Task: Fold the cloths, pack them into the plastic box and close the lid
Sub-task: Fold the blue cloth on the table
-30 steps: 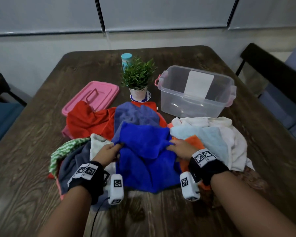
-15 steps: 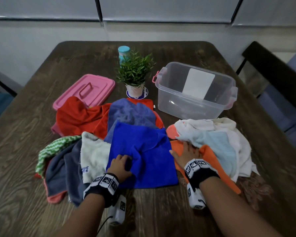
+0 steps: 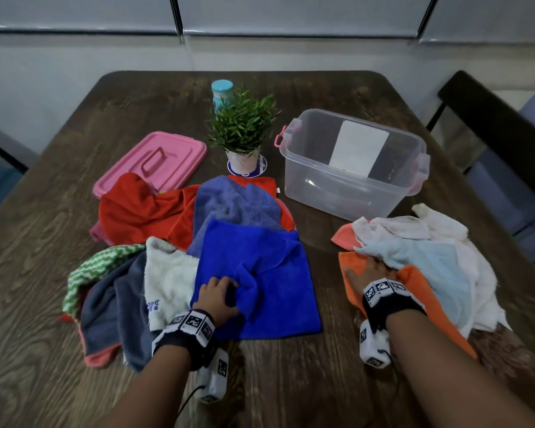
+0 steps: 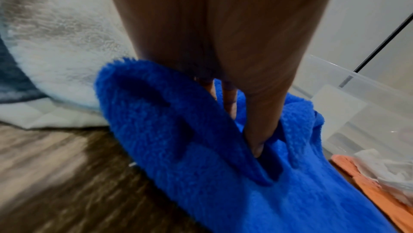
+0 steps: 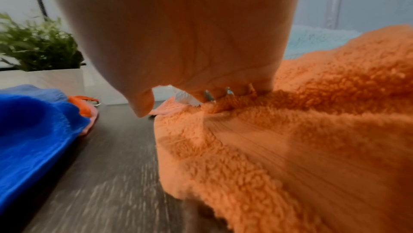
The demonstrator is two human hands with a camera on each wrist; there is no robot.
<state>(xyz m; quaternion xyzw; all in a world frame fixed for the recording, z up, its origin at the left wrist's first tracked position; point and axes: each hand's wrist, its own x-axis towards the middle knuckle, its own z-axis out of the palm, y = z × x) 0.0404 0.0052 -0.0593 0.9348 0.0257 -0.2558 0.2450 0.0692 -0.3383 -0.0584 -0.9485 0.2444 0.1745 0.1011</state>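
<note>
Left hand [image 3: 217, 299] pinches fold of blue cloth [image 3: 260, 282], likely to straighten it for folding. Right hand [image 3: 368, 268] lies flat, fingers open, on orange cloth [image 3: 414, 291], seemingly pushing pile aside. Plastic box [image 3: 349, 163] beyond right hand, empty; pink lid [image 3: 155, 162] beyond left hand.

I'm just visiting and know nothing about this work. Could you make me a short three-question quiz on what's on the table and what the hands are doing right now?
1. True or false: the plastic box already holds folded cloths.
2. Which cloth does the left hand grip? A) the red cloth B) the blue cloth C) the white cloth
3. Fill in: the pink lid lies on the table, on the ____ side of the potted plant.

Key
1. False: no cloths are in it.
2. B: its fingers bunch a fold of blue cloth, while the right hand rests on the orange cloth.
3. Left.
</note>
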